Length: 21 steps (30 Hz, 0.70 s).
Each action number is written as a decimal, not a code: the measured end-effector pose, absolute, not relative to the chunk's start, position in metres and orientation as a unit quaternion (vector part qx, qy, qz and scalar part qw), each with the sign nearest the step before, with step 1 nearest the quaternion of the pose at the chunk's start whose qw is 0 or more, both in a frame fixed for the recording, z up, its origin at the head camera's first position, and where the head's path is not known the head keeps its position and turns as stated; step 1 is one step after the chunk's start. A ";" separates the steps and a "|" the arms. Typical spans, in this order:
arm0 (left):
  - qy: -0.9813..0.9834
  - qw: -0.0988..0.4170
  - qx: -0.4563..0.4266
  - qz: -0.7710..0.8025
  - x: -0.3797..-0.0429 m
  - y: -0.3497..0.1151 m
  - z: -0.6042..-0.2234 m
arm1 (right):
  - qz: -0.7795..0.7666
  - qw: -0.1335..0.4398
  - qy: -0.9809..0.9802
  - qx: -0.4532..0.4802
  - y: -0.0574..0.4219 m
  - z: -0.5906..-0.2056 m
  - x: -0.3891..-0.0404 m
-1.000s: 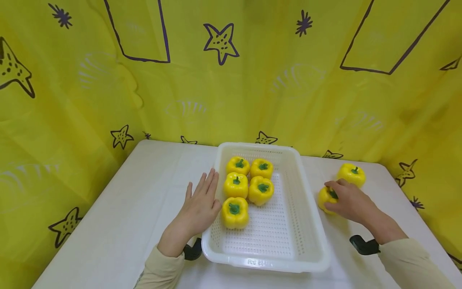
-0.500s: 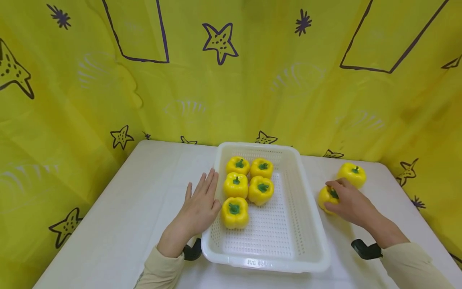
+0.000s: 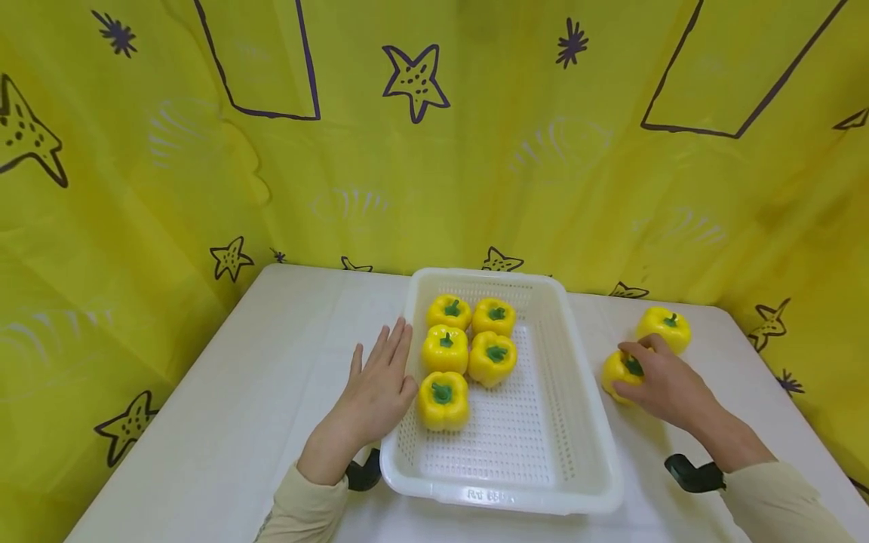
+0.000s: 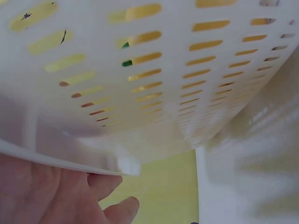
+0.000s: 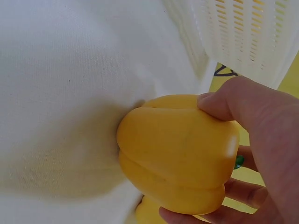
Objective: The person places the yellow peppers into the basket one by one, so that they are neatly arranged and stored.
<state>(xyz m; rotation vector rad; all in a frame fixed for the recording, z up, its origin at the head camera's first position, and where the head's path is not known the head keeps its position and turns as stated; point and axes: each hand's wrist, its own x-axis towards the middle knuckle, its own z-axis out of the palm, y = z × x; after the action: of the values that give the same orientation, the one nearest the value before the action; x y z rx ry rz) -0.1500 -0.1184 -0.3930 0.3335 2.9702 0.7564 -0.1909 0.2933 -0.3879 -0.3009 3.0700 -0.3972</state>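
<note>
My right hand [image 3: 668, 381] grips a yellow bell pepper [image 5: 177, 149] from above, thumb on one side and fingers round the other, on the table right of the basket. Just behind it sits another yellow bell pepper [image 3: 665, 329]. My left hand [image 3: 376, 388] lies with straight fingers along the left rim of the white plastic basket [image 3: 502, 494]. In the left wrist view its fingers [image 4: 122, 210] touch the underside of that rim. Inside the basket, several yellow peppers with green stems stand along the left, among them a front pepper [image 3: 443, 411].
A white-covered table [image 3: 224, 392] carries everything. Behind and beside it hangs a yellow curtain [image 3: 462, 188] with starfish drawings. The basket's right wall [image 3: 585, 377] stands between the gripped pepper and the peppers inside.
Over the last second the right hand and its pepper have shifted very slightly to the right, partly with the view itself. The left hand and the basket hold their places.
</note>
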 end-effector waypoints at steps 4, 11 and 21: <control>0.962 0.028 0.109 0.248 -0.149 -0.119 -0.394 | -0.129 0.014 0.987 -0.096 0.294 -0.389 -0.191; 0.963 0.024 0.109 0.245 -0.150 -0.119 -0.394 | -0.126 0.014 0.986 -0.109 0.292 -0.386 -0.193; 0.963 0.025 0.110 0.247 -0.148 -0.119 -0.393 | -0.123 0.032 0.984 -0.124 0.289 -0.382 -0.196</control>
<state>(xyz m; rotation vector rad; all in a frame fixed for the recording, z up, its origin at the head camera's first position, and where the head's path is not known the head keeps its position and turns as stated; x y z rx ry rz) -0.1483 -0.1187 -0.3933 0.3412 2.9768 0.7626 -0.1957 0.2891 -0.3818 -0.3820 3.0293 -0.3798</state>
